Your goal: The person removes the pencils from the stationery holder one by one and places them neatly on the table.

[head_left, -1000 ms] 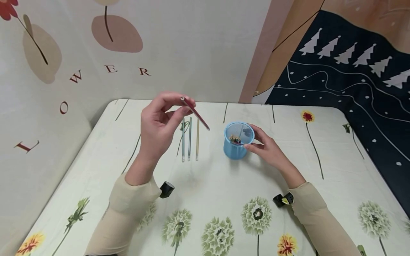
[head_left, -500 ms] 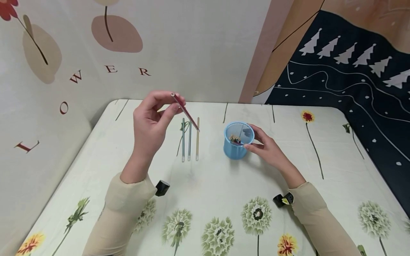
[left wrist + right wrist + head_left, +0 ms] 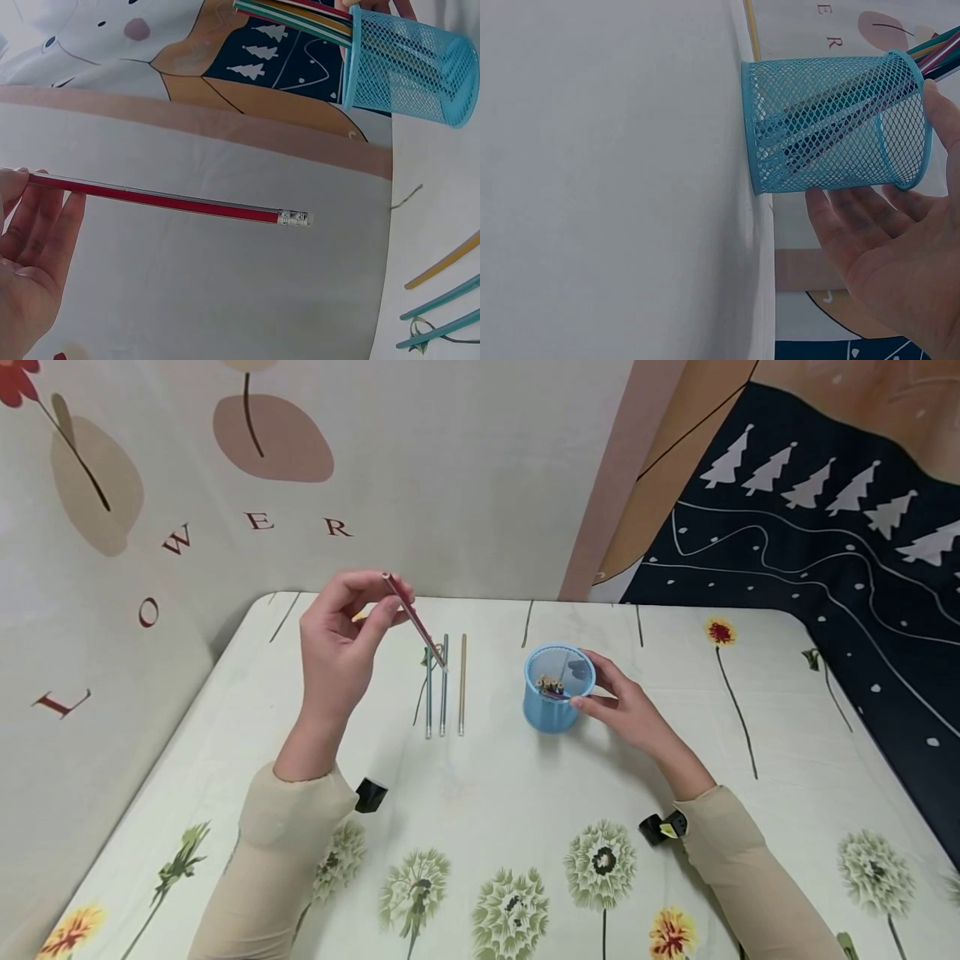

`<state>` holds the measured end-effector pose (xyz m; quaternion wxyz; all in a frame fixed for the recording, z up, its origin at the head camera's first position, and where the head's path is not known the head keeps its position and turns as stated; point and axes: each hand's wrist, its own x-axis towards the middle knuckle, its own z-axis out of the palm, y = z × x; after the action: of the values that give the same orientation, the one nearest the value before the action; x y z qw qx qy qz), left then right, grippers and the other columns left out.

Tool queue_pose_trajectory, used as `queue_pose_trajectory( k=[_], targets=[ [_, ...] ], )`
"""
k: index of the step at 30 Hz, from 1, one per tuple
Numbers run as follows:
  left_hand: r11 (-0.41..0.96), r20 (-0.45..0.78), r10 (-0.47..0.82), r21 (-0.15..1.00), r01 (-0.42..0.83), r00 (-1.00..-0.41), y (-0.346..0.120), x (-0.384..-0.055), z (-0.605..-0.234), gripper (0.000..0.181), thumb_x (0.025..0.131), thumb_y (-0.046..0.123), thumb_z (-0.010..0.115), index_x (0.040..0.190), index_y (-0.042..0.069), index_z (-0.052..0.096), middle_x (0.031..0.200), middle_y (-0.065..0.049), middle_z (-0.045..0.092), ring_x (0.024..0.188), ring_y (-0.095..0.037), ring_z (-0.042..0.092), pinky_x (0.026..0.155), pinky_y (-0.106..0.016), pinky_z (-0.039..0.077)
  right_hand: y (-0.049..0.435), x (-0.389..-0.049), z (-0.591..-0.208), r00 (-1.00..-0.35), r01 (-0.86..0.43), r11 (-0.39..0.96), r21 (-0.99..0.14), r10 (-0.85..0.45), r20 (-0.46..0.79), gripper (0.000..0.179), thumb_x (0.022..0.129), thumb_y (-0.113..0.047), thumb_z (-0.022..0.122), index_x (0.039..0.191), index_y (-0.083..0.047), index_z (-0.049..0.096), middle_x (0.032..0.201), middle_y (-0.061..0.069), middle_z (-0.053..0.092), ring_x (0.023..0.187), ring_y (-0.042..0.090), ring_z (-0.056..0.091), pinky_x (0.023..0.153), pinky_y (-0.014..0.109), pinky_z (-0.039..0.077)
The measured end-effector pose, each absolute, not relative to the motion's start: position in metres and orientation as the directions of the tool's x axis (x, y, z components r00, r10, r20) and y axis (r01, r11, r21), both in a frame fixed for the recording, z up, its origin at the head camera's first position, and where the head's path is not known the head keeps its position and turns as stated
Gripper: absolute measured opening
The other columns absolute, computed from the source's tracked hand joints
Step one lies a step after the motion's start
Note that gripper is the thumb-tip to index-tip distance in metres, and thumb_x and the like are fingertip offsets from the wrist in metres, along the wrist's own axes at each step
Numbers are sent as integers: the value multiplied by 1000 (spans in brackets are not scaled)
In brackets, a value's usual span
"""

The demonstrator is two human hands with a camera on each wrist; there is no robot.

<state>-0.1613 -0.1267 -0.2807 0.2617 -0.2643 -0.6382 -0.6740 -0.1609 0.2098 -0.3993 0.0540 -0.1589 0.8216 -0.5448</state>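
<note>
A red pencil point(image 3: 416, 622) is pinched near one end between the thumb and fingers of my left hand point(image 3: 333, 647), raised above the table. In the left wrist view its metal-banded eraser end point(image 3: 295, 218) points away from the hand. My right hand point(image 3: 630, 714) grips a light blue mesh pencil cup point(image 3: 551, 716), thumb at the rim and fingers round the far side. Several pencils point(image 3: 941, 54) lean inside the cup and stick out past its rim. Two teal pencils point(image 3: 429, 697) and a yellow pencil point(image 3: 462, 685) lie side by side between the hands.
A white tablecloth point(image 3: 495, 793) printed with flowers and dandelions covers the table. Patterned cloth point(image 3: 450, 485) hangs behind it, with a dark tree-print part point(image 3: 795, 543) at the right. A small black camera point(image 3: 371, 795) sits at the left wrist.
My left hand has moved to the left with the red pencil, whose lower end now overlaps the teal pencils in the head view. My right hand and the cup have stayed put.
</note>
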Motion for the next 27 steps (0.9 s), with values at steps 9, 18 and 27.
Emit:
queue_pose_trajectory(
  k=[9, 18, 27],
  targets=[
    [-48, 662, -47, 746, 664, -748, -135, -170, -290, 13, 92, -5, 65, 104, 0, 68, 97, 3, 72, 89, -12, 70, 77, -27, 64, 210, -161, -400, -944, -198, 358, -913, -321, 79, 69, 96, -9, 65, 156, -11, 30, 152, 19, 43, 144, 36, 41, 109, 47, 47],
    [-52, 614, -54, 786, 616, -788, -143, -176, -298, 14, 93, -4, 64, 105, 3, 68, 98, 2, 72, 90, -12, 71, 77, -28, 64, 210, -161, -399, -944, -199, 357, -913, -321, 80, 69, 96, -8, 65, 156, -10, 30, 152, 20, 43, 144, 36, 41, 108, 46, 47],
    [-88, 508, -89, 853, 515, -857, -153, -185, -312, 15, 94, -1, 64, 103, 10, 68, 95, 1, 73, 88, -10, 71, 73, -26, 64, 209, -161, -398, -945, -187, 360, -914, -319, 68, 70, 96, -8, 65, 156, -10, 29, 152, 20, 43, 144, 36, 40, 109, 47, 47]
  ],
)
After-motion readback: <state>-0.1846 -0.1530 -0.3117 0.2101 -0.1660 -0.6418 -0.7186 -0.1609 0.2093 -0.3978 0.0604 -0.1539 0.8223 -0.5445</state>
